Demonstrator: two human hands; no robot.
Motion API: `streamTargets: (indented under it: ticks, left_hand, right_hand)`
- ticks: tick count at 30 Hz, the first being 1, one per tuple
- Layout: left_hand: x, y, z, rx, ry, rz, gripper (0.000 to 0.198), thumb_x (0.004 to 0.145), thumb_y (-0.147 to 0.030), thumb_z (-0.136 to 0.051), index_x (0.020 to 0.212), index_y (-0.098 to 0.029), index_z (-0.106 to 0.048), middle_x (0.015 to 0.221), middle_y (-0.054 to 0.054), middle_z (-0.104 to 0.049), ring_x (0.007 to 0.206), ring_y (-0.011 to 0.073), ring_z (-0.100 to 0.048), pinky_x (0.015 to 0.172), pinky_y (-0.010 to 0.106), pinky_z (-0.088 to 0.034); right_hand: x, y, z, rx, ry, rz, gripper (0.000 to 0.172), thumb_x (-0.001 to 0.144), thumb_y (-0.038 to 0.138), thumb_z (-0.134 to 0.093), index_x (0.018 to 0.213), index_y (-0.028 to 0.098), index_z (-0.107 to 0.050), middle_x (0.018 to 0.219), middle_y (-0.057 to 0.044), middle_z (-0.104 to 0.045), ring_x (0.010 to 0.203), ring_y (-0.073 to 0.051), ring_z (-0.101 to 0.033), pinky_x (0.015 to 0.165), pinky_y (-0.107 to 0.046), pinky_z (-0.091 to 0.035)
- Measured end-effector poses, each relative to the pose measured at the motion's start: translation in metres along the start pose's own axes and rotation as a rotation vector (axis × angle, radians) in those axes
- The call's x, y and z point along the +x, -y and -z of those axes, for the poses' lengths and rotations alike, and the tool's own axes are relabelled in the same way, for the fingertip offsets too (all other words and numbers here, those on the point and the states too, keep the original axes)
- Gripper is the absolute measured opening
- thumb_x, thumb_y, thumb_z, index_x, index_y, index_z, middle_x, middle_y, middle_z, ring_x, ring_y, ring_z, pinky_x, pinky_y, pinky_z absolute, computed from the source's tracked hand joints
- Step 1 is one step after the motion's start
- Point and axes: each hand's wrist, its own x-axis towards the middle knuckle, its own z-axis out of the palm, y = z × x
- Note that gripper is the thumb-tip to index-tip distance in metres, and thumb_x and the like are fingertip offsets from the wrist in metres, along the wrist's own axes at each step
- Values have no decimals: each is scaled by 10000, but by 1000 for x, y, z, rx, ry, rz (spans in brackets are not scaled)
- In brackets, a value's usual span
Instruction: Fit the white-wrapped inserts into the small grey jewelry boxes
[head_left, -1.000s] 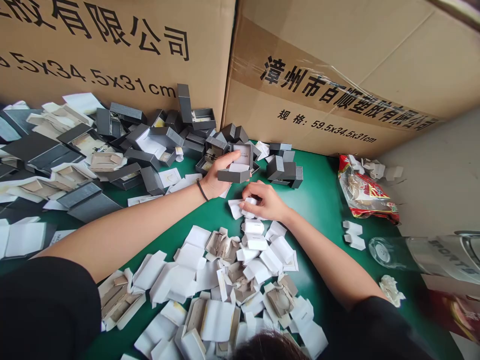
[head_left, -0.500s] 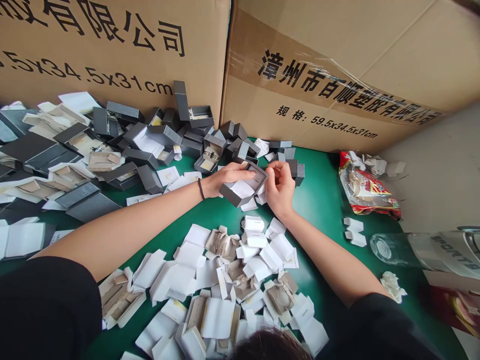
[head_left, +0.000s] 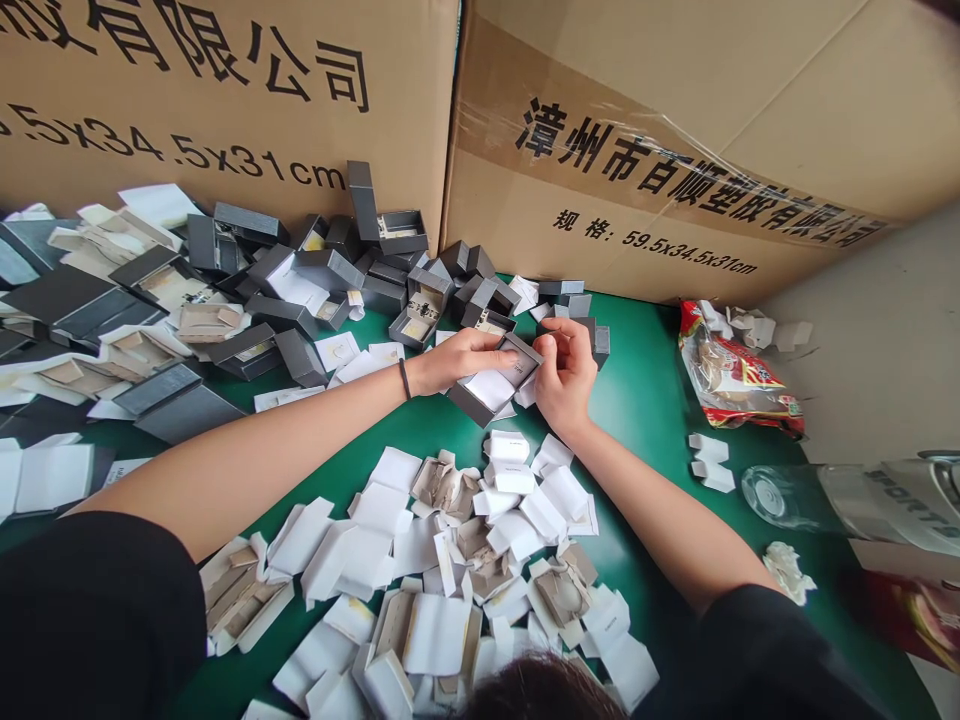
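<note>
My left hand [head_left: 469, 358] grips a small dark grey jewellery box [head_left: 480, 402] from its left side, thumb pressed inside the printed lid. The box stands opened and tilted, with a white insert [head_left: 491, 388] in its base. At the lid's right edge is my right hand [head_left: 566, 375], fingers curled and thumb close to the fingertips. What its fingertips pinch, if anything, is hidden. Below the hands lies a heap of white and beige card inserts [head_left: 435, 635]. Several similar dark boxes [head_left: 420, 310] are piled behind and to the left, many of them opened.
Two large cardboard cartons [head_left: 600, 60] stand along the back of the green table [head_left: 637, 400]. To the right lie a red food packet [head_left: 739, 375], folded white card pieces [head_left: 711, 462], a clear bottle [head_left: 795, 497] and a crumpled tissue [head_left: 787, 572].
Both hands and the held box have shifted slightly to the right. The box is a little more tilted. The heaps around have stayed the same.
</note>
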Motion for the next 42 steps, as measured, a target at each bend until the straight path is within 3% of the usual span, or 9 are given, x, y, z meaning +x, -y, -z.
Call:
streamTargets:
  ticks: [7, 13, 18, 22, 25, 35, 42]
  left_hand:
    - [2, 8, 5, -157, -49, 115, 412, 642, -451, -764, 783, -95, -613, 610, 11, -588, 502, 67, -520, 462, 183, -333]
    - [7, 10, 4, -489, -179, 33, 250, 750, -324, -658, 833, -91, -623, 735, 39, -665, 650, 108, -624, 626, 217, -474]
    - [9, 2, 5, -703, -255, -110, 194, 875, -270, -457, 826, -149, -600, 781, 17, -655, 712, 106, -608, 679, 234, -494]
    - [9, -1, 7, -725, -239, -119, 240, 904, -276, -392, 837, -161, -591, 800, 8, -637, 731, 111, -595, 686, 247, -489]
    - [8, 1, 9, -735, -207, -99, 227, 900, -298, -409, 855, -171, -591, 832, 0, -636, 747, 110, -584, 728, 266, -500]
    - [9, 7, 15, -741, -148, -115, 207, 861, -330, -481, 823, -171, -607, 882, 19, -639, 808, 134, -591, 732, 290, -520]
    - [7, 3, 9, -691, -181, -90, 220, 846, -337, -484, 816, -165, -617, 835, 38, -641, 745, 143, -588, 710, 309, -507]
  right_hand:
    - [-1, 1, -1, -20, 57, 30, 262, 943, 393, -437, 1042, 177, -549, 947, -51, -598, 711, -53, -565, 618, -181, -466]
    - [-2, -3, -2, 19, 205, 1, 406, 918, 451, -475, 1230, 197, -424, 1063, -79, -622, 696, -60, -565, 609, -198, -488]
    - [-4, 0, -2, -33, 258, 11, 519, 857, 475, -563, 1276, 209, -410, 1315, -119, -525, 889, -111, -600, 656, -226, -526]
    - [-4, 3, -1, -149, 287, 61, 601, 830, 497, -586, 1314, 185, -417, 1323, -134, -527, 1098, -190, -581, 807, -311, -558]
    - [-2, 3, -1, -230, 304, 89, 535, 855, 472, -563, 1294, 182, -470, 1268, -121, -570, 1150, -210, -557, 899, -368, -544]
    - [-2, 5, 1, -188, 298, 93, 443, 898, 430, -485, 1258, 175, -529, 1213, -87, -625, 979, -168, -618, 837, -342, -562]
    - [-2, 4, -2, -6, 356, -59, 481, 842, 370, -589, 1282, 196, -500, 1232, -70, -613, 1067, -162, -633, 920, -323, -576]
